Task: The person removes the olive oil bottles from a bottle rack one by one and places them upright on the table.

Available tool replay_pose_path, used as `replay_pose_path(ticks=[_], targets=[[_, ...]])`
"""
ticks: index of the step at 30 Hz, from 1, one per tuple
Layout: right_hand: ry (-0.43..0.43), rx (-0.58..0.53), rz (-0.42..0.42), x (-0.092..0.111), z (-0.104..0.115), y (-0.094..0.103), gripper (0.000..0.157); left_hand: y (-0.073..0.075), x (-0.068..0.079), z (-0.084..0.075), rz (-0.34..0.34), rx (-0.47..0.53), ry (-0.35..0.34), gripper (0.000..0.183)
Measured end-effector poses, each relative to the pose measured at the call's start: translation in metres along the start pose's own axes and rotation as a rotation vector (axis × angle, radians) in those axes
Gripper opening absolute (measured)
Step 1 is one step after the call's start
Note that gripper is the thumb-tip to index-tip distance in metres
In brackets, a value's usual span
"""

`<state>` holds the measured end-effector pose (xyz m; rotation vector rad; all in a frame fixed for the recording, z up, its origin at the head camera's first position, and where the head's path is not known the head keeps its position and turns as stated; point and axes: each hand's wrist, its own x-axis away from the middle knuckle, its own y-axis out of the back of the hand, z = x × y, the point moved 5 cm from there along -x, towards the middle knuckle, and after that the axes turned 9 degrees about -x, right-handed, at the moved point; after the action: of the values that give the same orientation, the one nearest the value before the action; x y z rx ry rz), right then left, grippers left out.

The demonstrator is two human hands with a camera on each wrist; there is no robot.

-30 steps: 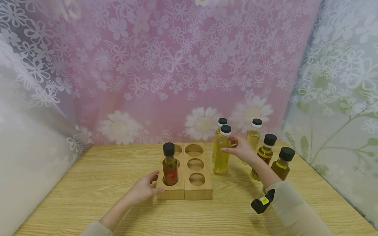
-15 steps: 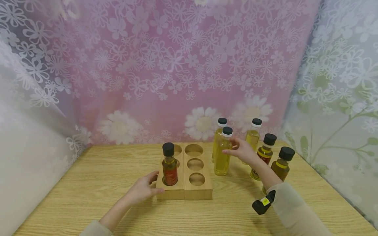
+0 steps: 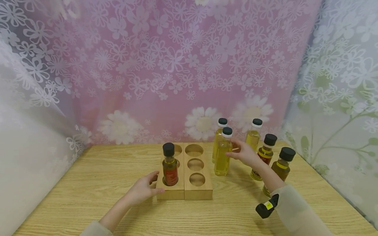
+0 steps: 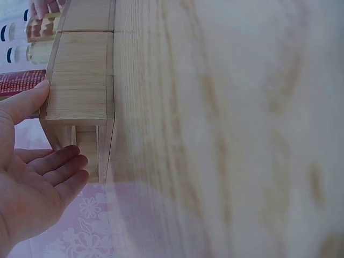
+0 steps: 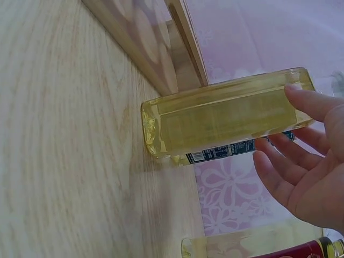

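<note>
My right hand [image 3: 243, 153] is beside a square clear bottle of pale yellow oil [image 3: 222, 160] with a black cap, standing upright on the table. Its thumb [image 5: 307, 99] overlaps the bottle's side in the right wrist view, while the other fingers spread loosely along the label side. My left hand [image 3: 141, 190] rests at the near left corner of a wooden rack [image 3: 198, 194] made of two blocks side by side. Its thumb lies along the rack's top front edge, with relaxed fingers at the hollow side. A dark oil bottle with a red label [image 3: 170, 173] stands in the nearest left hole.
Behind the pale bottle stands a similar bottle [image 3: 217, 144]; another pale bottle [image 3: 252, 139] is farther right. Two dark, black-capped bottles [image 3: 265, 152] [image 3: 280, 168] stand near the right forearm. Floral curtains [image 3: 177, 65] surround the wooden table [image 3: 103, 167].
The pale oil bottle has come slightly toward me and to the right, then stayed put. My right thumb has slid back toward its right edge as the hand loosens. The left hand keeps its place.
</note>
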<state>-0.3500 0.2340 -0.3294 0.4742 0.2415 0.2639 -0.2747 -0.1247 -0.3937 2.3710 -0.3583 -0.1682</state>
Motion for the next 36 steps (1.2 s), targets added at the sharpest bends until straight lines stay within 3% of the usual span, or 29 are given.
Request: replay_pose_path(ticks=[10, 19, 27, 36], targets=[[-0.016, 0.007, -0.092, 0.021, 0.006, 0.004, 0.055, 0.000, 0.002, 0.000, 0.000, -0.014, 0.013, 0.086], [0.041, 0.042, -0.219, 0.030, 0.035, -0.002, 0.039, 0.002, 0.002, -0.001, 0.002, -0.008, 0.011, 0.085], [0.134, 0.008, -0.165, 0.018, 0.061, -0.030, 0.036, 0.001, 0.001, -0.001, 0.002, -0.019, 0.017, 0.086], [0.141, -0.003, -0.033, 0.003, 0.081, -0.060, 0.041, 0.001, 0.001, -0.001, -0.007, -0.025, 0.005, 0.084]])
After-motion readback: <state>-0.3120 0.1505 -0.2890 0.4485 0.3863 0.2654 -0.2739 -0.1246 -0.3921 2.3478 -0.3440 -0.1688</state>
